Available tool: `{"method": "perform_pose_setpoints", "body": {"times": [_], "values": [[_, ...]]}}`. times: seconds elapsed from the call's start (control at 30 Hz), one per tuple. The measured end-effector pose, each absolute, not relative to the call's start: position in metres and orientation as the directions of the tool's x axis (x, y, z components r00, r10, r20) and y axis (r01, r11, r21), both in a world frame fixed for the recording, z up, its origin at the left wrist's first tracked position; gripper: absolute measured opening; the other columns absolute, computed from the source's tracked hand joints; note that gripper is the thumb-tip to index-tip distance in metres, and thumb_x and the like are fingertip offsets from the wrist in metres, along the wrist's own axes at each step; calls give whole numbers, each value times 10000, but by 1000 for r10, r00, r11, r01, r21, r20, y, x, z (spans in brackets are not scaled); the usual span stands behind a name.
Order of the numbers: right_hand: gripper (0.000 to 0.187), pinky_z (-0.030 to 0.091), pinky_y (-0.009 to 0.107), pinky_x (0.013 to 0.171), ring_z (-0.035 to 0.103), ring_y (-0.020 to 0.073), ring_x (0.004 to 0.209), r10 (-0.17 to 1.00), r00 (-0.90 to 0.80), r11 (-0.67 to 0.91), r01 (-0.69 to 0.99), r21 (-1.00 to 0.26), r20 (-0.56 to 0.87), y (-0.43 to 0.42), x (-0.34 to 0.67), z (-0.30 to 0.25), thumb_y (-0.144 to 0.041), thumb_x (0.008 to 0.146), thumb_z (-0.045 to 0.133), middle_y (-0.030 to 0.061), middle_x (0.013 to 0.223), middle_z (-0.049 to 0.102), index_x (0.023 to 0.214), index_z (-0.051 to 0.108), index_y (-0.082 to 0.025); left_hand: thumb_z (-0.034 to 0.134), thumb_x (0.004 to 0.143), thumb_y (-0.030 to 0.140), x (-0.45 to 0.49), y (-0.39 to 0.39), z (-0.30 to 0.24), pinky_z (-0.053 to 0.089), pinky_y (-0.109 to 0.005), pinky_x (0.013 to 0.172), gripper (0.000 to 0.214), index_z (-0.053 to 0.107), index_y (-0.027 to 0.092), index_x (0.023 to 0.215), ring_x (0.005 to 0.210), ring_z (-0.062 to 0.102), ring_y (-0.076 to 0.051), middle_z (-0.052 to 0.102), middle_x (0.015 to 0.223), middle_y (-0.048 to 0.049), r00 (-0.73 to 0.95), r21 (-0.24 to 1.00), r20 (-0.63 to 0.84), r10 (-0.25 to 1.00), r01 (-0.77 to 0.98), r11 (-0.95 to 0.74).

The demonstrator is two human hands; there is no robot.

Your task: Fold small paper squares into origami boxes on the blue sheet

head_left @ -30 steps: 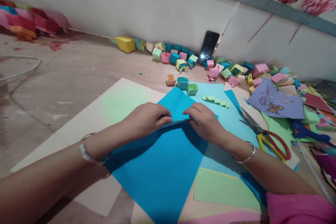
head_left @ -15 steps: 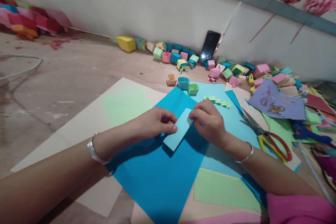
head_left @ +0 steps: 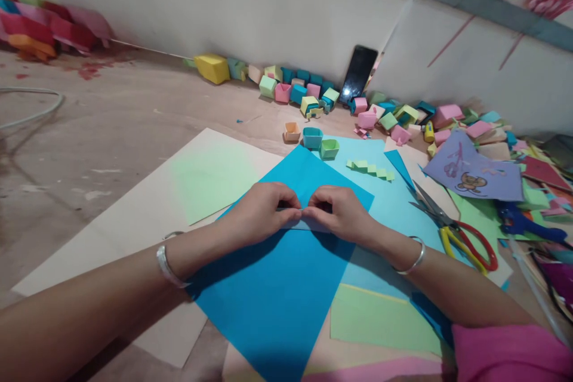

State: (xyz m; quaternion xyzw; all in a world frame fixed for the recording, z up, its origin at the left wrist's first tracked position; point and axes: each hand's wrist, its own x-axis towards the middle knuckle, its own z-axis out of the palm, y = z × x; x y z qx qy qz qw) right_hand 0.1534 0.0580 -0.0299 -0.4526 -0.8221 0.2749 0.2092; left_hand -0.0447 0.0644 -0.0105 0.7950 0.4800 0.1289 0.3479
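Both hands meet above a blue sheet of paper point(head_left: 268, 304). Between them is a light blue paper strip point(head_left: 308, 225), turned crosswise and mostly hidden by the fingers. My left hand point(head_left: 271, 209) pinches its upper edge from the left with thumb and fingers. From the right, my right hand point(head_left: 342, 212) pinches the same edge, the two thumbs almost touching. Just beyond the sheet's far corner stand three small paper boxes: a peach one point(head_left: 292, 132), a teal one point(head_left: 312, 138) and a green one point(head_left: 330, 148).
Scissors point(head_left: 452, 224) with red and yellow handles lie at the right, near a purple pouch point(head_left: 474, 167) and a blue glue gun point(head_left: 530, 224). A phone point(head_left: 358, 74) leans on the wall among several folded paper boxes. A zigzag green strip point(head_left: 370, 171) lies beyond my right hand.
The light blue strip has turned from slanting to crosswise. My right hand has come down and toward the left hand, and both now pinch the strip's upper edge together.
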Motion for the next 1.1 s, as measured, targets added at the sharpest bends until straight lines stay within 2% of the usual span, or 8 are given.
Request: {"method": "perform_pose_setpoints", "body": {"times": [0.1,0.17,0.3,0.57,0.77,0.97,1.03,1.1], "values": [[96,365,243,635,533,133,695,857,-514,442,696,-566,37,59,155,-28,-141,821,613,22,725,631,728,637,-149,566,776,286,-47,68,-12,398,-281,656,183,714,185,740,747,600,-195,701,775,-40,514,592,-115,850,723,-357],[123,390,257,682,565,152,760,842,-539,455,710,-538,0,60,158,-25,-79,816,569,47,810,663,804,670,-148,568,766,270,-49,71,-12,401,-286,660,178,726,190,746,743,604,-200,708,772,-41,524,566,-130,842,736,-371],[275,426,274,732,596,174,841,804,-595,493,690,-530,-28,60,165,-18,-22,823,491,67,910,680,909,711,-163,604,739,279,-56,78,-10,422,-291,672,182,764,206,788,755,626,-210,739,808,-38,535,609,-203,820,725,-322],[370,482,297,787,619,183,904,721,-684,489,615,-619,-110,73,179,-6,-35,790,492,38,978,697,1026,721,-205,659,701,330,-65,90,-8,411,-242,591,225,776,238,869,675,618,-169,743,769,5,538,689,-330,775,699,-192],[476,519,303,833,644,143,897,710,-664,161,478,-863,-235,86,190,-10,-30,724,398,42,1023,705,1063,701,-171,637,706,336,-63,89,-4,370,-234,544,204,751,217,827,580,547,-145,660,613,17,522,654,-331,786,727,-208],[540,521,318,842,639,133,894,703,-679,165,445,-880,-212,85,192,-11,-6,655,384,28,1043,706,1055,699,-185,645,699,357,-63,89,-6,388,-239,562,205,738,210,808,577,544,-143,638,591,18,519,668,-341,784,720,-186],[479,521,322,847,641,145,924,721,-657,113,424,-898,-220,84,191,-10,-23,694,429,28,1052,708,1051,699,-193,659,694,365,-67,93,-7,406,-237,569,212,732,207,815,579,546,-135,640,610,20,525,730,-370,766,674,-109],[380,534,301,788,646,139,848,776,-589,35,399,-916,-227,84,190,-9,-82,759,487,27,990,713,1053,699,-195,681,684,368,-70,96,-9,433,-242,583,230,724,195,829,585,551,-128,641,641,19,525,811,-413,744,584,38]]}}
